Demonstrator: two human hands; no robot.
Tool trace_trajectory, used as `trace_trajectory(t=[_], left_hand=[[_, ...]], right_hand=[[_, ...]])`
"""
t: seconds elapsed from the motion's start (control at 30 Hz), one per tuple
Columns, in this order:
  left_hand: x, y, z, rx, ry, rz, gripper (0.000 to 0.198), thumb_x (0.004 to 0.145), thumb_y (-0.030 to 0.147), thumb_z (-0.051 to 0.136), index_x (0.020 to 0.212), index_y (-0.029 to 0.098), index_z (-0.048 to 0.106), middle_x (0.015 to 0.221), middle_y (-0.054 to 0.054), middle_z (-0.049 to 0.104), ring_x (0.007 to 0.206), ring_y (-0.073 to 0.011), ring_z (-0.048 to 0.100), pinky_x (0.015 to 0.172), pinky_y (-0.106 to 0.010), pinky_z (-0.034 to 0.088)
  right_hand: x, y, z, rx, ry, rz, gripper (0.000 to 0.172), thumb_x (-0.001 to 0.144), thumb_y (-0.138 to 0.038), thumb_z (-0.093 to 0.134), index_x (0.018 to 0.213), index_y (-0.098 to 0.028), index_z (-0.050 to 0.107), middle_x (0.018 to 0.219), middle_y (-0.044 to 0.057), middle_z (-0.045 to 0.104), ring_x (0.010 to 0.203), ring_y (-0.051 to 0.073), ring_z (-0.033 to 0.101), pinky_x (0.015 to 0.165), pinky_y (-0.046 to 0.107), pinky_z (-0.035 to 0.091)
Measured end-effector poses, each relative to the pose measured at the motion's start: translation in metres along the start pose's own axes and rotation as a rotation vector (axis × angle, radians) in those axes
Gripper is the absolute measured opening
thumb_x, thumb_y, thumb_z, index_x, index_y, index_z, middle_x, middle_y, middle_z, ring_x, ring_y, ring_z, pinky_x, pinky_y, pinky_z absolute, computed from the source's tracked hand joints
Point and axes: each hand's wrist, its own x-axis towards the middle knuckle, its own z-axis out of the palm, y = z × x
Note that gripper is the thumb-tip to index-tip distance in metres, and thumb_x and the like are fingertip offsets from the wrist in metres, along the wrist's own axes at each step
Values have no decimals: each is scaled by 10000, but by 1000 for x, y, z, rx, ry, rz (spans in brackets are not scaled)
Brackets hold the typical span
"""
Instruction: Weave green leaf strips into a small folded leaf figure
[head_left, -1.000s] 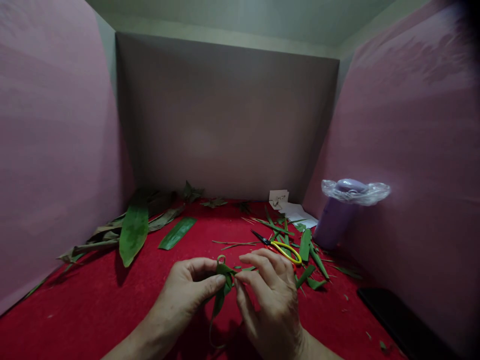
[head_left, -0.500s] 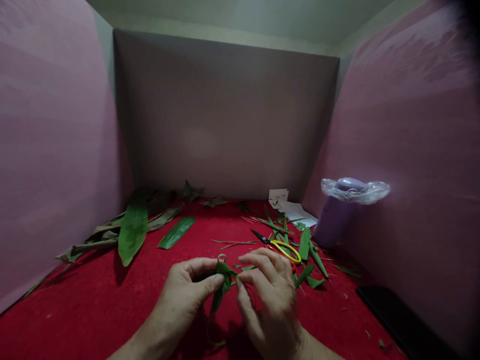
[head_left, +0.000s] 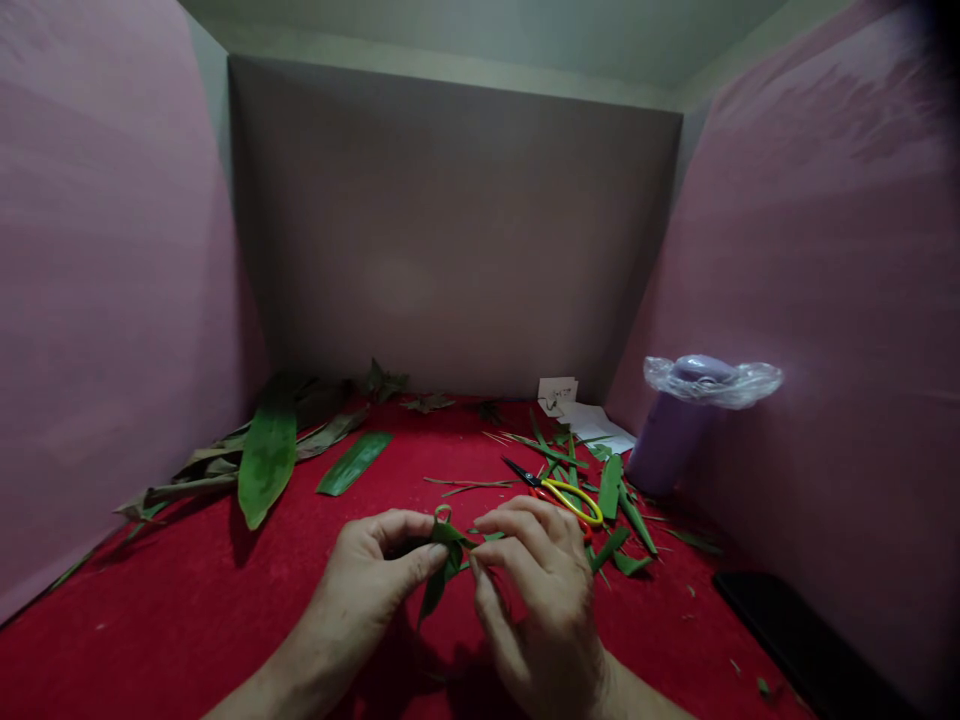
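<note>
Between thumb and fingers, my left hand [head_left: 375,570] pinches a folded green leaf piece [head_left: 442,570] that has a small curled loop at its top. My right hand [head_left: 536,590] is closed at the thumb and index finger on a thin end of the same leaf piece, which points right; its other fingers are bent and raised. A pair of scissors [head_left: 559,497] with yellow and red handles and dark blades lies just beyond my right hand. The part of the leaf behind my left thumb is hidden.
Large green and dried leaves [head_left: 268,465] lie at the left, with a cut leaf section [head_left: 355,463] beside them. Leaf strips [head_left: 610,487] lie scattered on the right. White papers [head_left: 598,425], a purple tumbler [head_left: 667,440] with plastic wrap and a dark phone [head_left: 802,640] are farther right.
Both hands keep hold of the leaf piece and have shifted very little. The thin strand hanging below it shows more faintly now.
</note>
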Motion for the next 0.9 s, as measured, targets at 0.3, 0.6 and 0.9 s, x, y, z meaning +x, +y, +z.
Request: trace_trajectory(t=[0.3,0.6,0.9], left_hand=[[-1,7,1,33,11,-19,90,570,223,736,629,163,706,493,17,625,394,-73,443,404,-198,339],[-3,6,3,3,-20,-21,66,585,203,734,611,157,695,524,14,638,451,-93,507,470,-208,390],[-1,-1,1,-33,1,-7,118,601,186,721,717,167,733,626,-16,690,520,-114,544,497,-212,417]], right_hand=[[0,7,2,59,-51,135,56,802,-136,525,782,-182,551,731,30,571,743,193,506,692,350,335],[-1,5,5,22,-97,77,131,799,-113,498,684,-170,526,621,14,525,647,169,459,662,344,305],[-3,4,4,24,-88,5,114,789,-100,501,706,-175,525,616,7,539,674,176,474,684,354,308]])
